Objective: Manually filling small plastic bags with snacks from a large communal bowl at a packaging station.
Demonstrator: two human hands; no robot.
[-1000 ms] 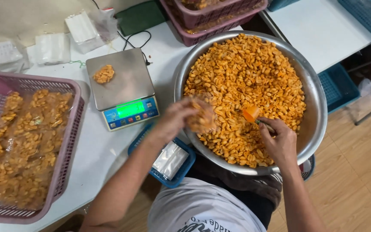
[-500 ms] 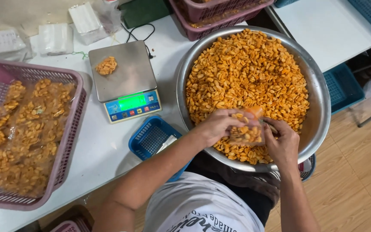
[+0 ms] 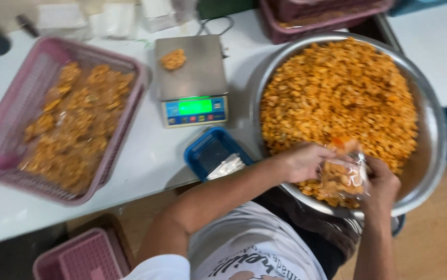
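Left hand [image 3: 304, 162]: it is closed on the left side of the small clear bag [image 3: 343, 176], with the fingers curled around the plastic.
Right hand [image 3: 381, 186]: it grips the right side of the same bag, so the 2 hands hold it between them.
Small clear bag: it is partly filled with orange nuts and sits over the near edge of the metal bowl [image 3: 433, 129]; the picture is blurred, so I cannot tell if its mouth is open.
Metal bowl: large and round, full of orange nuts [image 3: 337, 93], at the right of the white table [image 3: 151, 155]. Its near rim reaches over the person's lap.
Scale [image 3: 192, 80]: it stands left of the bowl, close to it, with a green lit display facing near and 1 small heap of nuts on the plate.
Blue basket [image 3: 210, 153]: small, at the near edge of the table, just left of the left forearm, with something white inside.
Pink basket [image 3: 63, 116]: at the far left, holding filled bags of nuts.
Free room: a bare strip of table lies between the pink basket and the blue basket.
Second pink basket [image 3: 86, 256]: low at the near left, under the table edge.
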